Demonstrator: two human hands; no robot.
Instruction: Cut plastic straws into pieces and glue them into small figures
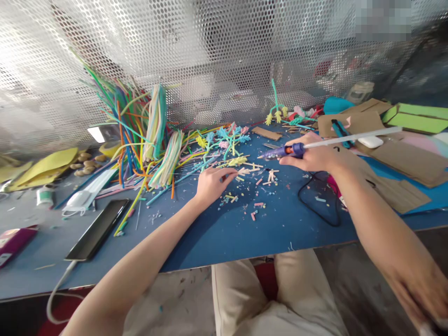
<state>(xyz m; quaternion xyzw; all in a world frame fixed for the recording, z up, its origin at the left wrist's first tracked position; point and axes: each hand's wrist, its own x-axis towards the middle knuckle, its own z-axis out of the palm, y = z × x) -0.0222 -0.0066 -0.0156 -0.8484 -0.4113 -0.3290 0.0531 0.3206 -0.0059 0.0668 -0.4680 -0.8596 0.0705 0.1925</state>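
Observation:
My right hand is wrapped round a blue hot glue gun, its nozzle pointing left. A long translucent glue stick sticks out of its back end. My left hand rests low over the blue table, thumb and forefinger pinched together. What lies between those fingertips is too small to make out. Just beyond them is a cluster of short pale pipe cleaner pieces, with another pale cluster to its right. Behind the left hand lies a yellow pipe cleaner piece.
Pipe cleaner bundles stand at the back left, beside blue flower shapes. A phone with a white cable lies left. A black cord loops below the glue gun. Cardboard pieces cover the right; a perforated metal screen rises behind.

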